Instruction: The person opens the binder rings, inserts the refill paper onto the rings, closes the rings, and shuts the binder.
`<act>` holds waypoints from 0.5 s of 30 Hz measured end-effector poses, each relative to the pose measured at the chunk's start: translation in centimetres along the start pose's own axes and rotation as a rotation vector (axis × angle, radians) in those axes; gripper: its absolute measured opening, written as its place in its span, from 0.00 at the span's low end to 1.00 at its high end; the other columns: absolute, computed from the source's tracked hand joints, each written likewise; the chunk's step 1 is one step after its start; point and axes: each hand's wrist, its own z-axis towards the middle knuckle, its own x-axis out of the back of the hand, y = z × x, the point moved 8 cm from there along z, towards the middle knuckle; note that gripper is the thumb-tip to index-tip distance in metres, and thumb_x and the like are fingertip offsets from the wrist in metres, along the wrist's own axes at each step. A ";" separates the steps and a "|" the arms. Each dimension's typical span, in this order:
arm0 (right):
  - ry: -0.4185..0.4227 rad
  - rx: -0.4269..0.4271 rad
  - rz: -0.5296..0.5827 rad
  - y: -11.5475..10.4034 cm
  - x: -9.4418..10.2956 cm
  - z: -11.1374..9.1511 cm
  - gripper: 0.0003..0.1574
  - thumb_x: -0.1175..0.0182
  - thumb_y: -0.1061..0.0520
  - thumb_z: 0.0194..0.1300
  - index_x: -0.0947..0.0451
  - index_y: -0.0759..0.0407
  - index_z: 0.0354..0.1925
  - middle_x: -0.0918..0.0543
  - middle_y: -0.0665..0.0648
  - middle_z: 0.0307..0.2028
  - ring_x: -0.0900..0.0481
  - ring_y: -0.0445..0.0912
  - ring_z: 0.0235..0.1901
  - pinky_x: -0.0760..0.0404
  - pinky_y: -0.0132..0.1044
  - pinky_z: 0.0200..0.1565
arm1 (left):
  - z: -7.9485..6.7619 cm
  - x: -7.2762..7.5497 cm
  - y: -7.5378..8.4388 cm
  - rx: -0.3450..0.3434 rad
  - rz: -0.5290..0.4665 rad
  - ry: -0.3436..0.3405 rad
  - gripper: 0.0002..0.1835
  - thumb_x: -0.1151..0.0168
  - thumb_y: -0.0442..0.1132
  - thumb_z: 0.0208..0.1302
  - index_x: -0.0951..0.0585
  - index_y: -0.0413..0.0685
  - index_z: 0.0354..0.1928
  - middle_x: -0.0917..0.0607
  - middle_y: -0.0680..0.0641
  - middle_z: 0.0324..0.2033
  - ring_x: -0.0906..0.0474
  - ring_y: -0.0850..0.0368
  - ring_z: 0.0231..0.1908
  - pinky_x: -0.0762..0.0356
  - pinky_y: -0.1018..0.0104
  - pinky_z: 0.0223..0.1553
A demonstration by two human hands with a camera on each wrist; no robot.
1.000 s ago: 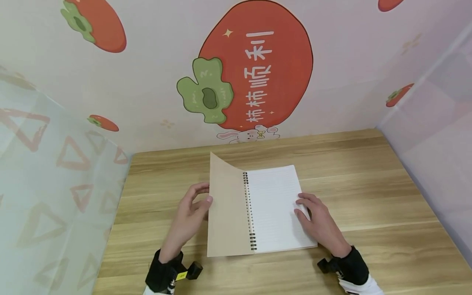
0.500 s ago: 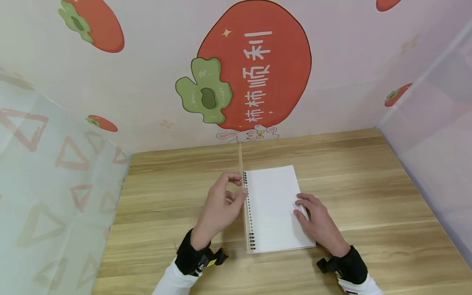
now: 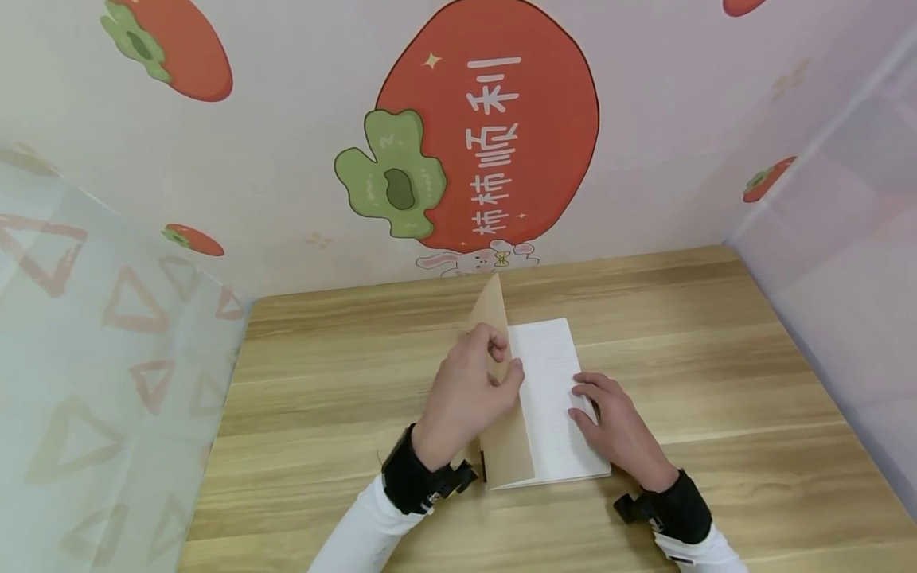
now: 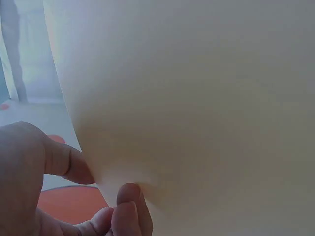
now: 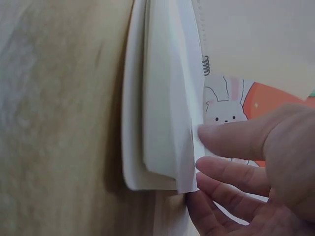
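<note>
A spiral notebook lies on the wooden table, its lined white page [image 3: 548, 398] uncovered on the right. Its plain tan cover [image 3: 510, 454] stands raised and leans over the page. My left hand [image 3: 466, 394] holds the cover by its free edge, thumb on one side and fingers on the other; the left wrist view shows the cover [image 4: 197, 108] large beside those fingers [image 4: 129, 211]. My right hand [image 3: 623, 426] rests at the notebook's right edge, fingers loosely bent. In the right wrist view its fingertips touch the page edge [image 5: 184, 147]. Most of the binding is hidden.
The wooden table [image 3: 322, 414] meets a back wall panel [image 3: 286, 159] printed with red persimmons and a rabbit. Side panels stand to the left [image 3: 165, 446] and right [image 3: 860, 302]. Each wrist wears a black strap [image 3: 411, 477] with a small camera.
My left hand has moved right, bringing the cover from leaning left, through upright, to leaning over the page. My right hand has stayed at the notebook's right edge.
</note>
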 end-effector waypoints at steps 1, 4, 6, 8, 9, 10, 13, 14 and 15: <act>-0.001 0.007 -0.001 -0.1 0.0 0.0 0.21 0.29 0.62 0.63 0.18 0.72 0.52 0.22 0.67 0.62 0.27 0.62 0.64 0.27 0.59 0.63 | 0.2 -0.2 0.3 -0.015 0.028 0.007 0.12 0.37 0.48 0.67 0.26 0.51 0.45 0.23 0.53 0.36 0.25 0.62 0.25 0.23 0.66 0.29; 0.007 0.027 -0.005 -0.1 0.1 0.1 0.23 0.27 0.64 0.58 0.17 0.72 0.51 0.21 0.67 0.61 0.26 0.62 0.63 0.25 0.58 0.62 | 0.7 -0.8 1.1 -0.069 0.111 0.028 0.11 0.38 0.47 0.66 0.27 0.52 0.41 0.24 0.54 0.33 0.28 0.61 0.28 0.27 0.66 0.29; 0.019 0.039 0.000 -0.2 0.2 0.2 0.23 0.26 0.65 0.56 0.17 0.72 0.50 0.21 0.66 0.61 0.25 0.62 0.62 0.25 0.58 0.61 | 1.0 -1.3 1.6 -0.098 0.155 0.040 0.10 0.38 0.46 0.65 0.27 0.52 0.39 0.25 0.55 0.31 0.29 0.60 0.28 0.29 0.66 0.28; 0.030 0.042 0.007 -0.1 0.3 0.2 0.24 0.25 0.65 0.55 0.17 0.72 0.50 0.20 0.66 0.60 0.25 0.63 0.62 0.25 0.58 0.61 | 1.3 -2.0 2.0 -0.123 0.188 0.043 0.09 0.38 0.45 0.63 0.28 0.52 0.38 0.26 0.55 0.30 0.29 0.60 0.26 0.30 0.66 0.26; 0.033 0.040 0.011 -0.1 0.4 0.2 0.24 0.25 0.65 0.55 0.17 0.72 0.50 0.20 0.66 0.60 0.25 0.63 0.62 0.25 0.59 0.61 | 1.5 -2.4 2.1 -0.127 0.202 0.041 0.10 0.39 0.45 0.63 0.29 0.52 0.37 0.27 0.55 0.29 0.29 0.59 0.25 0.30 0.66 0.25; 0.034 0.036 0.016 0.0 0.4 0.2 0.24 0.25 0.65 0.55 0.17 0.72 0.50 0.20 0.66 0.60 0.25 0.63 0.62 0.25 0.59 0.61 | 1.7 -2.8 2.2 -0.129 0.215 0.039 0.10 0.39 0.45 0.62 0.29 0.52 0.37 0.27 0.55 0.28 0.29 0.58 0.23 0.31 0.66 0.24; 0.028 0.022 0.028 0.1 0.4 0.1 0.24 0.25 0.65 0.56 0.17 0.72 0.50 0.20 0.66 0.60 0.25 0.63 0.63 0.26 0.60 0.61 | 2.1 -4.1 2.3 -0.118 0.241 0.023 0.11 0.40 0.46 0.61 0.30 0.51 0.38 0.28 0.55 0.27 0.29 0.57 0.21 0.31 0.65 0.22; 0.027 0.020 0.031 0.2 0.4 0.1 0.24 0.25 0.65 0.56 0.17 0.72 0.50 0.20 0.66 0.60 0.25 0.63 0.63 0.26 0.60 0.61 | 2.2 -4.6 2.3 -0.114 0.246 0.015 0.11 0.40 0.46 0.61 0.30 0.51 0.38 0.28 0.54 0.27 0.29 0.56 0.20 0.32 0.65 0.21; 0.026 0.018 0.033 0.2 0.5 0.1 0.24 0.25 0.65 0.56 0.17 0.72 0.50 0.20 0.66 0.60 0.25 0.63 0.62 0.26 0.60 0.62 | 2.2 -5.0 2.4 -0.112 0.249 0.007 0.11 0.40 0.46 0.61 0.31 0.51 0.38 0.28 0.54 0.27 0.29 0.56 0.19 0.32 0.65 0.20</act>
